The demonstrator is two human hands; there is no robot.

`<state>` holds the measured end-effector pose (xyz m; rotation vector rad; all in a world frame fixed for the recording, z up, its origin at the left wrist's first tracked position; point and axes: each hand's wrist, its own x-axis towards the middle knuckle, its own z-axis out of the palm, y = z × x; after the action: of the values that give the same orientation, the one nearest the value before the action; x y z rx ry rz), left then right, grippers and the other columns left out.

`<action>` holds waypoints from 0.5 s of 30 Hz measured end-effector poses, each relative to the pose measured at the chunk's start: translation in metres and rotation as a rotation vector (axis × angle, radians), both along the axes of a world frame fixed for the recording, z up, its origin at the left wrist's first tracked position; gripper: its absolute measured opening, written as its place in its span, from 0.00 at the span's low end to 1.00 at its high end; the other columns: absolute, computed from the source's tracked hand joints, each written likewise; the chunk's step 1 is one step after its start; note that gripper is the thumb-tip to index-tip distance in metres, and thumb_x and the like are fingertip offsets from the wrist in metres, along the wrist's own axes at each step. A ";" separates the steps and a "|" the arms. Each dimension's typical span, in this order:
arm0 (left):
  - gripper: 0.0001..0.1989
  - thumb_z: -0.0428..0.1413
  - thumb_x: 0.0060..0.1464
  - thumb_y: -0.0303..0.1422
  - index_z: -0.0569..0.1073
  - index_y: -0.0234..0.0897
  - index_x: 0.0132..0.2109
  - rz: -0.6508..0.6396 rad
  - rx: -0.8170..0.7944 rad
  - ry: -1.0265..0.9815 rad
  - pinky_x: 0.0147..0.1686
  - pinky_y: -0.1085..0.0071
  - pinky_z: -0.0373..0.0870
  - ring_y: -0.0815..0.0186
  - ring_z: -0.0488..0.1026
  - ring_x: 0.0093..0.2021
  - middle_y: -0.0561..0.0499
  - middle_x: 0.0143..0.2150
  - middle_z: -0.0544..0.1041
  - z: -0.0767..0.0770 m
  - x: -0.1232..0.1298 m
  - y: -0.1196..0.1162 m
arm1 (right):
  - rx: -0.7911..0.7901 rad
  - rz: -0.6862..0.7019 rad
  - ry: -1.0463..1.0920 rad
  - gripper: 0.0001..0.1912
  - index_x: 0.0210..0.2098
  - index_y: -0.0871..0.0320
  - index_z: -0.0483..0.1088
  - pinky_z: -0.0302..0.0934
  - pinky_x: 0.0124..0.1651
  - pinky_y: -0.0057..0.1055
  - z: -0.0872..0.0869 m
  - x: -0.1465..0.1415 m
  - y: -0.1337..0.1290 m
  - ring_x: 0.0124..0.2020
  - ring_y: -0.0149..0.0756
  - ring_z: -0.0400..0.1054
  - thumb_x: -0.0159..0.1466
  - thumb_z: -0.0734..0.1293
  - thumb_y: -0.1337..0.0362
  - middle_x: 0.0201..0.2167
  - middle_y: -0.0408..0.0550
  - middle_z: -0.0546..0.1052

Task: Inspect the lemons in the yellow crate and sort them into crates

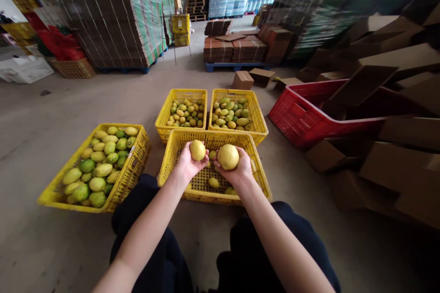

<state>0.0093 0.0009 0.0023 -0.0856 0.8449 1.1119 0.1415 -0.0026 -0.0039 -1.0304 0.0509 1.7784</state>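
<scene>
On the floor, at the left, a yellow crate full of green and yellow fruit stands beside the near crate. Over the near crate's left half, the left hand cups a small yellow fruit; right of it, the right hand cradles a larger yellow fruit. Both are above the crate, which holds a few loose fruits. A red crate sits farther right.

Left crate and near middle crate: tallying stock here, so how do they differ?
The left crate is well filled; the near middle crate shows bare bottom around a few fruits. The left crate mixes green and yellow fruits; the near middle crate's look yellow. Both are yellow with slotted walls.
</scene>
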 end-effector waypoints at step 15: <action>0.14 0.46 0.61 0.36 0.70 0.29 0.39 -0.055 0.049 -0.007 0.16 0.78 0.69 0.68 0.72 0.22 0.46 0.26 0.74 0.007 -0.012 -0.012 | 0.140 0.024 0.092 0.13 0.29 0.58 0.66 0.57 0.14 0.21 0.010 0.007 -0.004 0.23 0.34 0.66 0.60 0.60 0.55 0.19 0.47 0.71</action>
<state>-0.0032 -0.0107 0.0090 -0.0252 0.8090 1.0793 0.1489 -0.0067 0.0060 -0.8522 -0.0284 1.8231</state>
